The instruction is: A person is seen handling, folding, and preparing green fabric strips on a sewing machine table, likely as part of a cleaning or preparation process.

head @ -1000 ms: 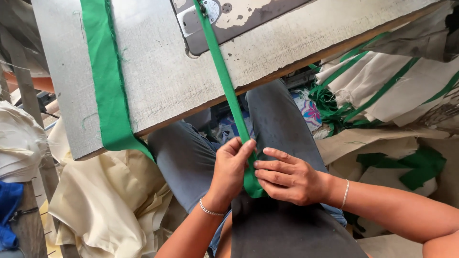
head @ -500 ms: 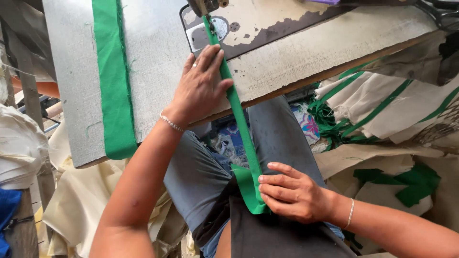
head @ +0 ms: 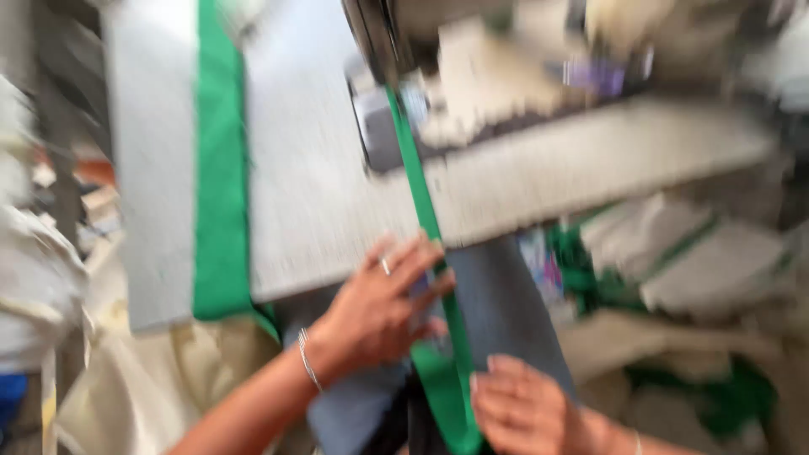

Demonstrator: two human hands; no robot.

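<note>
Two hands on one narrow green strip at the worktop's near edge.

Grey worktop (head: 320,194) carries the strip (head: 417,202) over its near edge onto my lap. It could twist if pulled unevenly. My left hand (head: 379,316) lies spread against it; my right hand (head: 527,413) rests flat, fingers loose.

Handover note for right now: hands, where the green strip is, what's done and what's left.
Frame is blurred. Left hand lies flat on the narrow green strip at the table edge. Right hand rests on the strip's lower end over the lap. The strip runs up to the sewing machine. A wider green band lies on the table, untouched. Done: strip laid to the machine. Left: not clear from this frame.
</note>
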